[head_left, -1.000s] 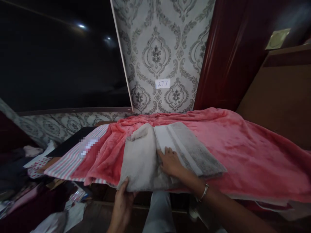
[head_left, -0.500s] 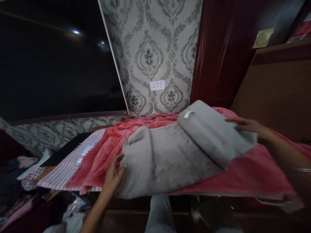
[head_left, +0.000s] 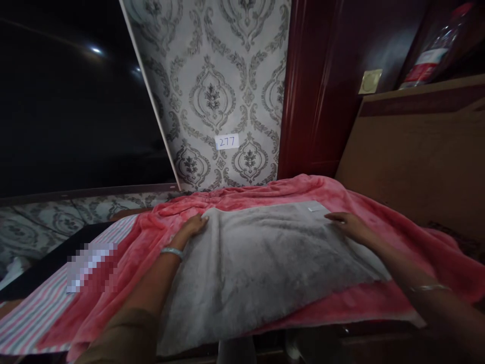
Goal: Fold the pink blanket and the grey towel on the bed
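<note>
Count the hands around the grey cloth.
2: the left hand is at the far left corner of the grey cloth, and the right hand is by its far right corner, near the white tag. Neither is fully hidden.

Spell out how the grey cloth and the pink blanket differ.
Colour: the grey cloth is muted grey, while the pink blanket is bright pink.
Position: the grey cloth lies on top; the pink blanket lies beneath it.
Size: the pink blanket spreads well past the grey cloth on both left and right.
Shared: both look soft and show some creases.
</note>
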The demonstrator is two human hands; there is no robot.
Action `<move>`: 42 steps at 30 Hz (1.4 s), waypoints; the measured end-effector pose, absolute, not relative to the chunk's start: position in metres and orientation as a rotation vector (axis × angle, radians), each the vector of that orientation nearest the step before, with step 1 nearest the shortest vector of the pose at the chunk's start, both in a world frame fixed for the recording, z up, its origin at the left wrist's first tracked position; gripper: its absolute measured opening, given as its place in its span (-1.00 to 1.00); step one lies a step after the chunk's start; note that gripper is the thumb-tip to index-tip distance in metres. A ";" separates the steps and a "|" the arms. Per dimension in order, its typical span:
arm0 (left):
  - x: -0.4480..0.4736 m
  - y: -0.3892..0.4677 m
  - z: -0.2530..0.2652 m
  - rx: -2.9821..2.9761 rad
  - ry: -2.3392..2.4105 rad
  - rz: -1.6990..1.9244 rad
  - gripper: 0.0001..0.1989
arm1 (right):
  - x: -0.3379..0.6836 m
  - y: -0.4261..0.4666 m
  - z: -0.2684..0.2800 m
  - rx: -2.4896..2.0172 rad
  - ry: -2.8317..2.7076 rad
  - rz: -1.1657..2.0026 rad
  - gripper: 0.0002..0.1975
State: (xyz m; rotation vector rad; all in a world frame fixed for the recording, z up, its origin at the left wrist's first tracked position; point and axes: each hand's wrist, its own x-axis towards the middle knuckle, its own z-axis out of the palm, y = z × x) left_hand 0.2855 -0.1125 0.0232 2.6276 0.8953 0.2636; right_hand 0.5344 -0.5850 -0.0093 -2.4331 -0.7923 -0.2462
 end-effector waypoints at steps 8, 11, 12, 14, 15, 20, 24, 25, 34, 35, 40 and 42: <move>0.309 -0.125 0.031 2.735 0.805 0.405 -0.79 | 0.515 -0.458 -0.015 -2.389 -1.023 -0.072 -0.57; 0.294 -0.147 0.047 2.754 0.562 0.472 -0.85 | 0.501 -0.427 -0.017 -2.324 -1.106 -0.052 -0.45; 0.284 -0.159 0.052 2.739 0.420 0.468 -0.87 | 0.495 -0.419 -0.016 -2.298 -1.134 -0.055 -0.37; 0.258 -0.188 0.062 2.675 0.107 0.398 -0.88 | 0.481 -0.407 -0.016 -2.220 -1.228 -0.085 -0.21; 0.243 -0.205 0.066 2.639 -0.005 0.339 -0.88 | 0.475 -0.404 -0.015 -2.177 -1.290 -0.102 -0.15; 0.173 -0.269 0.079 2.625 -0.190 0.057 -0.83 | 0.457 -0.415 -0.015 -2.252 -1.495 -0.026 -0.31; 0.146 -0.277 0.078 2.563 -0.089 0.065 -0.81 | 0.463 -0.450 -0.015 -2.353 -1.367 -0.113 -0.49; 0.142 -0.276 0.077 2.523 -0.056 0.097 -0.81 | 0.465 -0.462 -0.016 -2.368 -1.296 -0.164 -0.51; 0.121 -0.283 0.080 1.943 0.326 0.265 -0.67 | 0.468 -0.539 -0.021 -2.330 -1.234 -0.281 -0.74; 0.117 -0.285 0.083 1.989 0.311 0.307 -0.71 | 0.467 -0.541 -0.021 -2.338 -1.235 -0.304 -0.72; 0.083 -0.296 0.108 2.268 0.091 0.558 -0.85 | 0.471 -0.545 -0.021 -2.470 -1.140 -0.317 -0.30; 0.070 -0.294 0.115 2.326 0.060 0.651 -0.85 | 0.477 -0.550 -0.021 -2.532 -1.072 -0.290 -0.30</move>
